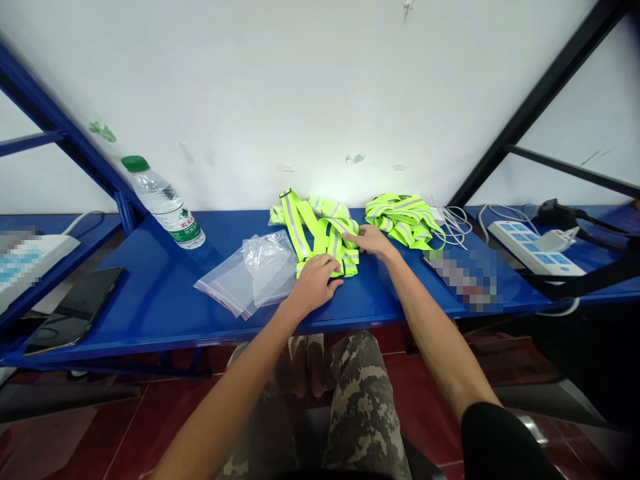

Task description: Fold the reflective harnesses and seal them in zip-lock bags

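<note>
Yellow-green reflective straps (299, 230) with grey stripes lie loosely bunched on the blue table, in front of the wall. My left hand (316, 281) rests on their near edge, its fingers bent over the strap and the thumb apart. At the right side of the bunch, my right hand (369, 241) has its fingers on the strap, closed on the material. Left of my left hand lie clear plastic bags (225, 277), partly overlapping. Behind the straps is a bagged yellow-green bundle (327, 207). A second pile of straps (404, 220) sits to the right of my right hand.
A water bottle (167, 207) with a green cap stands at the back left. A dark phone (75, 310) lies far left. White cables (455, 225), a blurred object (467, 279) and a power strip (535, 248) are at the right. Frame bars (530, 80) rise on both sides.
</note>
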Action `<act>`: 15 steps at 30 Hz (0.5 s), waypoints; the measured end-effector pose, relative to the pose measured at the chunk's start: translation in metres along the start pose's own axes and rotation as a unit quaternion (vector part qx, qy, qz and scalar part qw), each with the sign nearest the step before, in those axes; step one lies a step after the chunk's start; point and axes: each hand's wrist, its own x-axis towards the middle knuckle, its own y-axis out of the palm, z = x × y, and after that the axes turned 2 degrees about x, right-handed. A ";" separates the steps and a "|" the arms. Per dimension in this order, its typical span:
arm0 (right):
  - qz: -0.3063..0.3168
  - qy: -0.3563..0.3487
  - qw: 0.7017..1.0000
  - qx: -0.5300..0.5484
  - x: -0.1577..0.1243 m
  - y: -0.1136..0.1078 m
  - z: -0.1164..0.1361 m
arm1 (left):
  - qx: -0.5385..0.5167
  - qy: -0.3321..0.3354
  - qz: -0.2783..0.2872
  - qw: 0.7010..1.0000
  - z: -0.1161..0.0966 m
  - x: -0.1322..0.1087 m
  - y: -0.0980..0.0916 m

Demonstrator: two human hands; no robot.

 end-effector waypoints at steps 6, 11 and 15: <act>0.021 -0.045 0.998 0.043 0.049 0.002 0.068 | 0.015 0.017 0.013 1.000 0.005 -0.008 0.003; -0.060 -0.122 0.972 0.193 0.081 0.016 0.113 | -0.010 0.039 0.028 0.999 0.008 -0.011 0.002; -0.128 -0.030 0.954 0.270 0.097 0.049 0.110 | -0.022 0.052 0.041 0.998 0.008 -0.013 0.001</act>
